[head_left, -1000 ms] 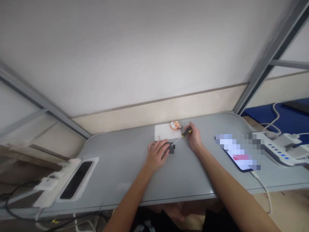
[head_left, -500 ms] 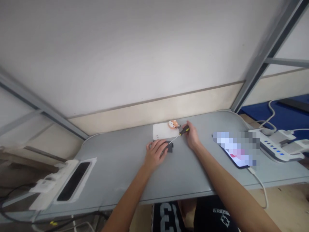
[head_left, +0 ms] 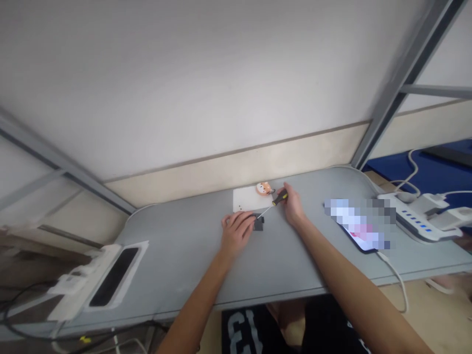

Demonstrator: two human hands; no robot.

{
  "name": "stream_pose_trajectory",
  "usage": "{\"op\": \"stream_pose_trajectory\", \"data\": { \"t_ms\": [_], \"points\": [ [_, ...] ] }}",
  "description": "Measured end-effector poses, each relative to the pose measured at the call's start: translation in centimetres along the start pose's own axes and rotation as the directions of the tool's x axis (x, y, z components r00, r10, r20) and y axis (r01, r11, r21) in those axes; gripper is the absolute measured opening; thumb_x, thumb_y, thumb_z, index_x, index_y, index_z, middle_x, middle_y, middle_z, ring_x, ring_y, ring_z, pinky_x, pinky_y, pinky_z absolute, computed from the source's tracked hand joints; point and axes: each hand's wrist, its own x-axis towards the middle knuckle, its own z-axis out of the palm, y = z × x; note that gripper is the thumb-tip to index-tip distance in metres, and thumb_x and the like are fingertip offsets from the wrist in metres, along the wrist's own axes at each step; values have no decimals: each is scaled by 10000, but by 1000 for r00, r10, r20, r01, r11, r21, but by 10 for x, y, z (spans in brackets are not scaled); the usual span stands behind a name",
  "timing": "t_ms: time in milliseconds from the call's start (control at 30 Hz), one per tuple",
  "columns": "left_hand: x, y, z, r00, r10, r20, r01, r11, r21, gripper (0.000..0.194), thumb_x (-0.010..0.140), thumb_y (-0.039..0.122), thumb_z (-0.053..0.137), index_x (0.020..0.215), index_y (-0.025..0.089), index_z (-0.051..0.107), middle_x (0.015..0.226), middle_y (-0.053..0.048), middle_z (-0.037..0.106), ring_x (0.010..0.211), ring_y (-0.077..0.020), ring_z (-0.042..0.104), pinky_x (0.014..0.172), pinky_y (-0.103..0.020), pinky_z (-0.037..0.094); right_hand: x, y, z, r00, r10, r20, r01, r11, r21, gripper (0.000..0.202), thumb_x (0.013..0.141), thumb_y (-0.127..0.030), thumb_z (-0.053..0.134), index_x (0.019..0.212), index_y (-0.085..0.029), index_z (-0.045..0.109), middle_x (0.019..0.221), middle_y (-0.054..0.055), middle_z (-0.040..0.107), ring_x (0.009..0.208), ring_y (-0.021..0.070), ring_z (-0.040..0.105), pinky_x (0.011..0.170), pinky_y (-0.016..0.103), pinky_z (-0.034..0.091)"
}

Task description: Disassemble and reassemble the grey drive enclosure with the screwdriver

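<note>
Paper [head_left: 246, 198]: lying near the desk's [head_left: 177, 265] far edge, by the wall [head_left: 221, 160].
Dark case [head_left: 258, 225]: sitting just your side of the paper.
Left hand [head_left: 236, 233]: resting just your side of the paper; your fingers are bending, slightly parted, over the case's left part, and I cannot tell whether they are gripping it.
Right hand [head_left: 293, 204]: holding the screwdriver [head_left: 280, 197] just right of the paper, fingers wrapping its handle; the tip is pointing at the case, contact too small to tell.
Toy [head_left: 264, 188]: perching on the paper's far right part.
Leftward room: desk surface is stretching from the paper to the dark phone [head_left: 114, 276].
Rightward room: narrower, ending at the lit phone [head_left: 363, 231].
Near edge: running well your side of the paper, beneath your forearms.
</note>
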Motion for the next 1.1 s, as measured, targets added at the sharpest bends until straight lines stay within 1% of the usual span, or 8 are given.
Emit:
{"op": "stream_pose_trajectory", "data": {
  "t_ms": [200,367,467,533,800,900,1000,1100],
  "points": [
    [-3,1,0,1000,-6,21,5,999,31,159,1030,209,606,1130,252,722,1211,-41,779,1120,-203,686,978,-400,371,-4,-3,1,1000,-12,-8,12,1000,-5,502,804,-689,656,616,-224,665,620,12,641,537,140,492,527,327,338],
    [-2,1,-3,999,29,30,-30,999,37,201,1036,211,586,1175,268,719,1220,-48,770,1135,-204,678,992,-397,376,-4,-3,1,1000,-7,-17,7,1000,-6,474,823,-658,642,626,-228,670,591,2,608,538,140,483,545,325,339],
    [-2,1,-3,998,24,63,-27,998,48,247,1027,208,585,1212,298,722,1262,-55,748,1152,-214,669,1005,-402,379,-2,-1,-1,1000,-4,-11,4,1000,-14,479,830,-659,633,625,-228,669,582,0,594,532,139,469,542,329,328],
    [-2,0,-3,998,23,66,-26,999,45,252,1024,207,589,1209,308,727,1274,-57,740,1152,-215,670,1010,-406,373,0,0,-1,1000,-4,-3,4,1000,-18,480,833,-656,629,622,-227,671,579,-1,591,531,138,465,540,331,326],
    [-2,-1,-1,1000,14,6,-14,999,37,189,1033,220,595,1182,258,705,1256,-68,753,1083,-201,702,989,-395,365,-1,-1,0,1000,1,-12,-2,1000,-16,437,852,-590,628,626,-221,687,648,5,642,572,130,494,557,326,337],
    [-2,-1,-1,1000,15,15,-15,999,44,198,1033,225,593,1190,265,706,1255,-66,753,1092,-203,701,999,-392,364,-2,-1,0,1000,5,-8,-5,1000,-23,441,854,-599,634,634,-221,689,642,5,654,568,132,509,551,329,340],
    [-3,0,-2,999,14,47,-16,999,49,223,1028,224,591,1203,288,713,1270,-58,746,1126,-209,693,1018,-395,360,-1,-1,0,1000,-1,6,1,1000,-3,442,841,-614,648,638,-223,681,667,12,682,576,136,529,541,327,343],
    [-2,1,-2,999,10,51,-12,999,46,211,1035,227,584,1198,280,707,1274,-63,746,1125,-209,696,1006,-400,362,1,0,-1,1000,-6,8,6,1000,15,446,826,-632,657,641,-226,675,678,26,696,587,147,543,531,325,347]
  ]
}}
